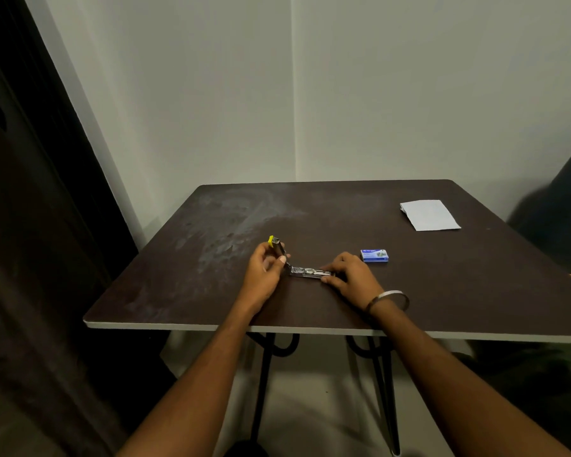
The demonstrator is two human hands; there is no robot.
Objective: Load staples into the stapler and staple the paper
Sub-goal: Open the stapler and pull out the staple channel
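Note:
A small stapler [305, 271] lies swung open on the dark table [211, 291]. Its yellow-tipped top arm [275, 243] stands tilted up, gripped by my left hand [267, 268]. The metal staple channel lies flat on the table, and my right hand [350, 273] pinches its right end. A small blue staple box [374, 255] sits just right of my right hand. A folded white paper [430, 215] lies at the table's far right, well away from both hands.
The table stands in a corner of pale walls. A dark curtain [30, 258] hangs along the left. A dark rounded shape [557, 219] sits past the table's right edge. A metal bangle [389, 300] circles my right wrist. Black table legs [264, 374] show below the front edge.

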